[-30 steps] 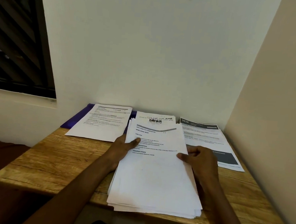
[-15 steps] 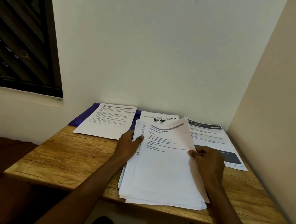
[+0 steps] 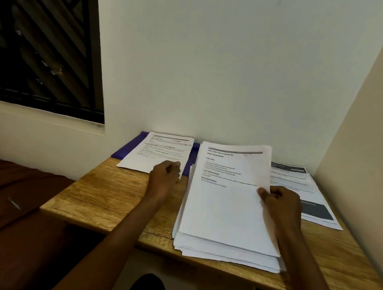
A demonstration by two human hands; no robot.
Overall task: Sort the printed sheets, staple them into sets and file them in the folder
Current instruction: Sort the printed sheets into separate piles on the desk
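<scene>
— Sheets first: where are they?
— A stack (image 3: 222, 247) lies at the front middle of the tabletop (image 3: 109, 197). Its top sheet (image 3: 227, 196) is lifted, tilted up off the stack.
— Who has it?
— The right hand (image 3: 281, 201); its grip pinches the sheet's right edge, thumb on top.
— And the left hand (image 3: 164, 179)?
— Just left of the stack, fingers loosely curled, holding nothing, its fingertips at the near edge of another sheet (image 3: 159, 153).
— Folder?
— Purple (image 3: 126, 149), at the back left under that sheet. More printed pages (image 3: 303, 192) lie at the right, near the wall.
</scene>
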